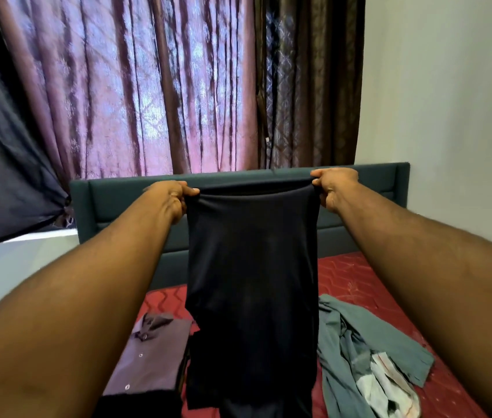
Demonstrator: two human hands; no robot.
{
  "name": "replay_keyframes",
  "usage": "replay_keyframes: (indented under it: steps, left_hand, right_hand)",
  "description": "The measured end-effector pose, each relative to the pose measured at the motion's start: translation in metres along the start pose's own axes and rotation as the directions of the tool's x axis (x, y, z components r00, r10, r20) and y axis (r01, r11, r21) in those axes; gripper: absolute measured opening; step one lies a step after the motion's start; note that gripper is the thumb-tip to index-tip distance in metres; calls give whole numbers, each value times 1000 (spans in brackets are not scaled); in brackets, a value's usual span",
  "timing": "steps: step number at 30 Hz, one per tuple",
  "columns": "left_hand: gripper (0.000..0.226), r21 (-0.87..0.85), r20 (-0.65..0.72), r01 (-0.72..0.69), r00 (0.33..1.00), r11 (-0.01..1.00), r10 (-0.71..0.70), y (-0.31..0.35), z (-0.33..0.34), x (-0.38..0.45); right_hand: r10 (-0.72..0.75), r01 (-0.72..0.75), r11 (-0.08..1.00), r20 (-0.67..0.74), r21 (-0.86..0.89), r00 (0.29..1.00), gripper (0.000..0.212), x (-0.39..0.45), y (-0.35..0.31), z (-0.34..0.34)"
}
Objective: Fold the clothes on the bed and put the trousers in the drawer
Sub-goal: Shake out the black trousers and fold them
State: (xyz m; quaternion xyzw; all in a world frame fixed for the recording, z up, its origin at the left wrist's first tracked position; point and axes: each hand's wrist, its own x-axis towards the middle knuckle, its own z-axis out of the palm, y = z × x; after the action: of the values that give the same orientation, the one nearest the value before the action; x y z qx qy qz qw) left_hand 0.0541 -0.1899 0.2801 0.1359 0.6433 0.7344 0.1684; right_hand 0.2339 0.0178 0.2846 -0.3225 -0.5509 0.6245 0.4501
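Dark navy trousers (252,282) hang straight down in front of me, held up by the waistband above the bed (347,276). My left hand (172,197) pinches the waistband's left corner and my right hand (333,188) pinches its right corner, both arms stretched forward. The trouser legs reach down to the red mattress and hide what lies under them. A folded purple button shirt (151,360) lies on the mattress to the left. A crumpled grey-green garment (359,357) lies to the right.
A teal padded headboard (118,200) stands behind the trousers. Brown-purple curtains (148,86) cover the wall beyond it. A white wall (449,116) runs along the right. Dark netting (0,182) hangs at the left, over a pale floor.
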Motion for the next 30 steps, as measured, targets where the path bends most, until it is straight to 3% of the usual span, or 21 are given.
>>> replay_keyframes:
  steps: [4, 6, 11, 13, 18, 23, 26, 30]
  left_hand:
    - [28, 10, 21, -42, 999, 999, 42, 29, 6, -2]
    - [28, 41, 72, 1, 997, 999, -4, 35, 3, -12]
    - [30, 326, 180, 53, 977, 944, -116, 30, -15, -39]
    - [26, 418, 140, -15, 989, 908, -48, 25, -24, -50]
    - [1, 430, 63, -196, 980, 881, 187, 35, -51, -69]
    - [9, 424, 36, -286, 953, 859, 300, 38, -55, -76]
    - [10, 408, 23, -274, 957, 871, 290, 31, -45, -73]
    - [16, 331, -13, -235, 967, 914, 253, 15, -20, -57]
  right_hand:
    - [-19, 20, 999, 34, -36, 999, 33, 4, -31, 4]
    - [-19, 31, 992, 100, -121, 995, 33, -1, -37, -3]
    - [18, 61, 939, 224, -339, 974, 29, -24, -43, -21]
    - [-7, 82, 942, 226, -327, 974, 30, -33, -45, -27]
    - [-49, 131, 949, 277, -286, 960, 23, -49, -57, -35]
    - [-77, 183, 949, 375, -256, 924, 21, -55, -61, -38]
    - [-105, 339, 807, 447, -484, 888, 28, -51, -45, -40]
    - [-217, 516, 361, 468, -777, 856, 27, -39, -18, -30]
